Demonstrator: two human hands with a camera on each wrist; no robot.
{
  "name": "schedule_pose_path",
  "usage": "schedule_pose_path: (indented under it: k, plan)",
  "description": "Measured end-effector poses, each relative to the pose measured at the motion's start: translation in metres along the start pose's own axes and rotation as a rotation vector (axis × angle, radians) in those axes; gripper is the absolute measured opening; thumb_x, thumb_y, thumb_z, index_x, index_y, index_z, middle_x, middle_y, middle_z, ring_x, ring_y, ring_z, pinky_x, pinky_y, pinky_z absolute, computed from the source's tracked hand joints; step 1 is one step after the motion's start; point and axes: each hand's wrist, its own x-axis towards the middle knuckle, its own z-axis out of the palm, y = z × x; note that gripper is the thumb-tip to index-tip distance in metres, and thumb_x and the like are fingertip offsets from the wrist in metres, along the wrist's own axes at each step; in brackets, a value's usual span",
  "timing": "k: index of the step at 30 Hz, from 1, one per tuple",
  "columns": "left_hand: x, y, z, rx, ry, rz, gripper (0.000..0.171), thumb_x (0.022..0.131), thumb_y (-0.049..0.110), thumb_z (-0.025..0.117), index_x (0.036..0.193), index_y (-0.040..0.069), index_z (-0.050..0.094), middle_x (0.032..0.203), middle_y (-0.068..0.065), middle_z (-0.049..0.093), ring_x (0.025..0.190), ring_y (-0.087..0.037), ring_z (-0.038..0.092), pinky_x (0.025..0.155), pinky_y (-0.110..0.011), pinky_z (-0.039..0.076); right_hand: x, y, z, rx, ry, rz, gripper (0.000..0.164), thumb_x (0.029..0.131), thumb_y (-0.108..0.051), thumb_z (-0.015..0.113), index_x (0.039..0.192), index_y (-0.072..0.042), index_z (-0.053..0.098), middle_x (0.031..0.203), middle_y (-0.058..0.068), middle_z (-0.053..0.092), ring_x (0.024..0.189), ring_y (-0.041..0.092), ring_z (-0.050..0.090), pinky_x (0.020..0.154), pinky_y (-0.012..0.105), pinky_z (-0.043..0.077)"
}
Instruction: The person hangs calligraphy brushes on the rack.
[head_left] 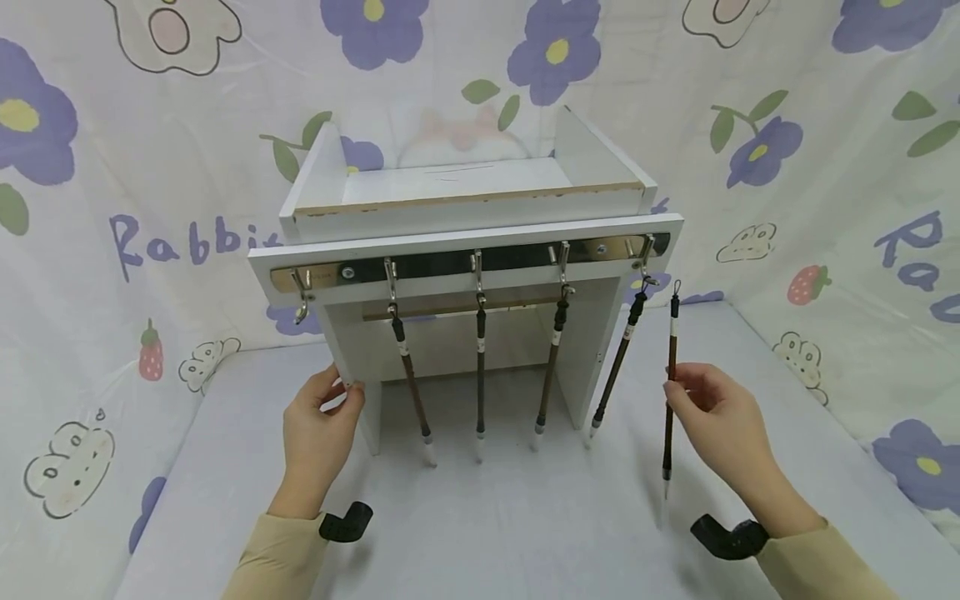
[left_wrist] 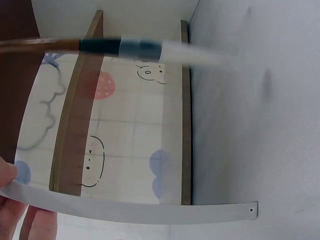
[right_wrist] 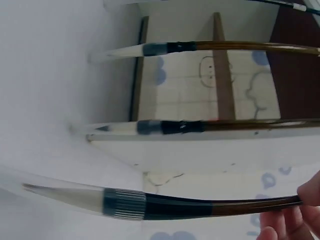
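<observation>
My right hand [head_left: 720, 421] pinches a calligraphy brush [head_left: 669, 442] by its brown handle, right of a white wooden stand [head_left: 465, 204]. That brush is nearly upright, pale tip down, with a small cord loop at its top; in the right wrist view its dark collar [right_wrist: 175, 206] and bristles show close up. My left hand [head_left: 318, 433] holds the front edge of the stand's left side panel [left_wrist: 125, 210] between thumb and fingers. Several similar brushes [head_left: 481, 367] hang by loops from a metal hook rail [head_left: 442, 265]. The leftmost hook [head_left: 302, 296] stands apart at the rail's left end.
The stand has a raised tray-like top [head_left: 457, 177] and an open underside with wooden crossbars [left_wrist: 186, 125]. A white tabletop [head_left: 480, 525] lies beneath. Behind hangs a sheet [head_left: 450, 50] printed with flowers and rabbits. Black wrist devices [head_left: 345, 523] sit near both sleeves.
</observation>
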Motion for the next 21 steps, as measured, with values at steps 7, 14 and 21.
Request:
schedule_pose_path:
  k: [7, 14, 21]
  plan:
    - [0.000, -0.001, 0.001, -0.001, -0.002, 0.001, 0.032, 0.089, 0.009, 0.067, 0.121, 0.014, 0.069, 0.111, 0.001, 0.068, 0.098, -0.020, 0.065, 0.073, -0.012, 0.054, -0.005, -0.018, -0.004, 0.049, 0.115, -0.087, 0.018, 0.094, -0.018, 0.063, 0.110, -0.009, 0.065, 0.091, 0.002, 0.068, 0.075, 0.008, 0.059, 0.061, 0.013, 0.048]
    - [0.000, 0.000, 0.001, 0.009, -0.004, -0.002, 0.032, 0.090, 0.010, 0.066, 0.122, 0.014, 0.068, 0.111, 0.001, 0.068, 0.099, -0.020, 0.065, 0.076, -0.017, 0.055, -0.010, -0.035, -0.005, 0.116, 0.191, -0.179, 0.017, 0.091, -0.008, 0.067, 0.108, -0.009, 0.066, 0.091, 0.001, 0.067, 0.073, 0.008, 0.058, 0.060, 0.011, 0.046]
    - [0.000, 0.000, 0.001, 0.010, -0.001, 0.001, 0.032, 0.090, 0.011, 0.066, 0.122, 0.014, 0.068, 0.111, 0.001, 0.068, 0.098, -0.020, 0.065, 0.074, -0.013, 0.054, -0.014, -0.056, -0.001, 0.196, 0.183, -0.369, 0.024, 0.085, 0.007, 0.067, 0.107, -0.004, 0.066, 0.091, 0.003, 0.067, 0.076, 0.008, 0.059, 0.064, 0.012, 0.048]
